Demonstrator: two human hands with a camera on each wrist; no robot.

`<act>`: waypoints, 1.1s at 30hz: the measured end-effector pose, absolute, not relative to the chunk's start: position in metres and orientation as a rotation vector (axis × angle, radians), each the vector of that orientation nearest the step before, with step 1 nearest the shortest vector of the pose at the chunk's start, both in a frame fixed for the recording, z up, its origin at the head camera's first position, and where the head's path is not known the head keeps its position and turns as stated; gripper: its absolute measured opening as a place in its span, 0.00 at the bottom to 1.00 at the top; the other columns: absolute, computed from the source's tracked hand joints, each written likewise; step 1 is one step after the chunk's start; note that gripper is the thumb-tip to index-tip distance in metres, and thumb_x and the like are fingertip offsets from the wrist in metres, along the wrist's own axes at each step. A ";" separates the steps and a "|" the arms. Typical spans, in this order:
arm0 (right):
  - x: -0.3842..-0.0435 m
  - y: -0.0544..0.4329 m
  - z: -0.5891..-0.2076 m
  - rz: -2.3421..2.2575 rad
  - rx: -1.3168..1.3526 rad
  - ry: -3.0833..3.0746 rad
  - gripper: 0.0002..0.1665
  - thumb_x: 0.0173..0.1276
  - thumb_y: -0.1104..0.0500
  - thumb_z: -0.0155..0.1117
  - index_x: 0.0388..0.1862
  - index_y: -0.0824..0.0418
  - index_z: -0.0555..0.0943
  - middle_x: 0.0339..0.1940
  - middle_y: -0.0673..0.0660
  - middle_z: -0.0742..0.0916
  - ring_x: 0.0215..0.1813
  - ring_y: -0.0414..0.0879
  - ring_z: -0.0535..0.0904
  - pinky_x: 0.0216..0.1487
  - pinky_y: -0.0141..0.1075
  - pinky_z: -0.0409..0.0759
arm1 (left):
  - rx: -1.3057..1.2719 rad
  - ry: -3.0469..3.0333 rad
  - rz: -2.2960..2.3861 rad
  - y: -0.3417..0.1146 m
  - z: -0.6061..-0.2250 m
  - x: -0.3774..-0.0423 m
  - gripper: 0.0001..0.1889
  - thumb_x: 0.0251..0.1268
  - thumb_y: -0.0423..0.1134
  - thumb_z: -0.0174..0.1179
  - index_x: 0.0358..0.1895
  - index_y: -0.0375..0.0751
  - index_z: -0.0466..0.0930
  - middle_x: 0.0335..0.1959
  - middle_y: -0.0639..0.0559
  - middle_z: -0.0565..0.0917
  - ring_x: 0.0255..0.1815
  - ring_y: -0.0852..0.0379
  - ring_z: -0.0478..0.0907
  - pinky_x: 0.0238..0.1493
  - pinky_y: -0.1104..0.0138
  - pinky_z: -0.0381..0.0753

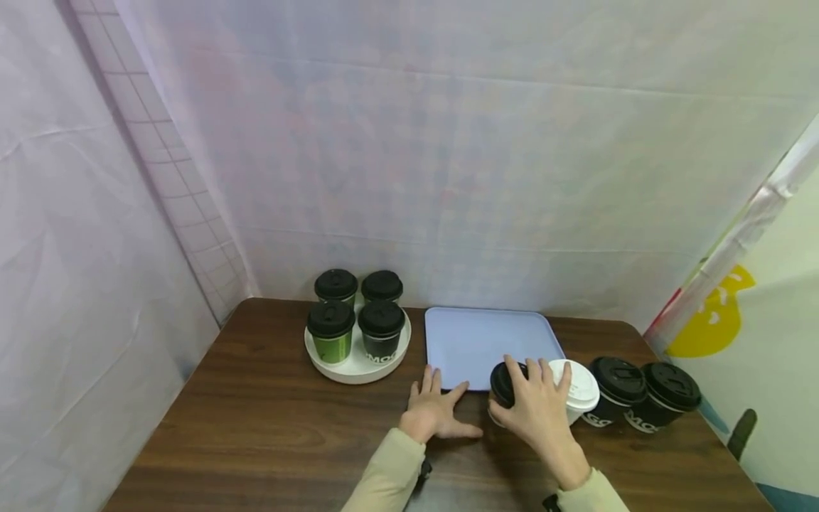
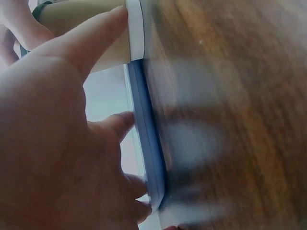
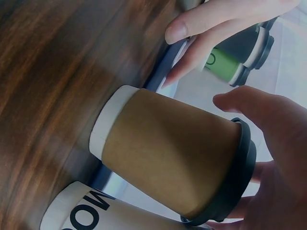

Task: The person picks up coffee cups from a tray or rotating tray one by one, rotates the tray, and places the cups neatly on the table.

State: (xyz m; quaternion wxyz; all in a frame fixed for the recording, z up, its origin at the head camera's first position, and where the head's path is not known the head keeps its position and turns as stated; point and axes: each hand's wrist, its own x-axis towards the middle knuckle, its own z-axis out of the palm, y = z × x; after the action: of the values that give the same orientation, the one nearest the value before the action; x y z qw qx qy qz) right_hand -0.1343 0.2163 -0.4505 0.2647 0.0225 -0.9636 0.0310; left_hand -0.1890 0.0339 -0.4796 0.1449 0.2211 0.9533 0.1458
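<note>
A brown paper cup (image 3: 168, 148) with a black lid (image 1: 501, 385) stands at the front right of a pale blue tray (image 1: 486, 341). My right hand (image 1: 539, 409) is spread over this lid. In the right wrist view its thumb lies beside the cup, a small gap showing, with the other fingers partly hidden behind the lid. My left hand (image 1: 436, 414) is spread at the tray's front edge, fingers toward the tray and thumb toward the cup. In the left wrist view that thumb overlaps the cup's side. A white-lidded cup (image 1: 581, 387), lettered on its side, stands close right of the brown one.
Two black cups (image 1: 616, 387) (image 1: 662, 395) with black lids stand farther right. On the left, a round white tray (image 1: 355, 373) holds several black-lidded cups, green (image 1: 334, 348) and black (image 1: 382, 347). White curtain (image 1: 448, 178) hangs behind the wooden table (image 1: 269, 419).
</note>
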 end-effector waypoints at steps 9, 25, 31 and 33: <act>-0.138 0.202 -0.435 0.101 0.102 -2.713 0.57 0.47 0.35 0.83 0.72 0.60 0.75 0.66 0.75 0.80 0.72 0.77 0.70 0.72 0.79 0.54 | 0.594 2.762 0.510 0.012 -0.463 -0.170 0.49 0.61 0.75 0.59 0.83 0.65 0.54 0.87 0.36 0.47 0.88 0.36 0.42 0.84 0.39 0.51; -0.180 0.123 -0.407 0.425 0.281 -2.659 0.56 0.62 0.27 0.65 0.78 0.60 0.67 0.73 0.72 0.76 0.74 0.72 0.70 0.73 0.70 0.64 | 0.163 2.739 0.524 -0.133 -0.440 -0.114 0.41 0.65 0.72 0.57 0.49 0.30 0.85 0.50 0.33 0.87 0.49 0.34 0.85 0.55 0.38 0.81; -0.203 0.095 -0.405 0.489 0.333 -2.673 0.58 0.63 0.26 0.65 0.79 0.62 0.65 0.73 0.73 0.74 0.74 0.72 0.70 0.72 0.67 0.69 | -0.108 2.822 0.790 -0.180 -0.449 -0.136 0.62 0.66 0.77 0.50 0.82 0.25 0.44 0.78 0.17 0.56 0.75 0.16 0.60 0.70 0.27 0.63; -0.210 0.084 -0.404 0.490 0.363 -2.671 0.58 0.63 0.26 0.64 0.79 0.63 0.65 0.73 0.73 0.74 0.73 0.71 0.71 0.70 0.66 0.72 | -0.117 2.826 0.854 -0.191 -0.452 -0.144 0.62 0.67 0.78 0.49 0.84 0.31 0.36 0.80 0.18 0.50 0.77 0.15 0.55 0.71 0.26 0.61</act>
State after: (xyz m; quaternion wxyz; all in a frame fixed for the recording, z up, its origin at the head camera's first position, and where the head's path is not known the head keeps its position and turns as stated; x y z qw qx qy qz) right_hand -0.2096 0.0840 -0.4037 0.1997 0.1297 -0.9553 0.1754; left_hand -0.1445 -0.1905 -0.4515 0.0931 -0.0394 0.9523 0.2878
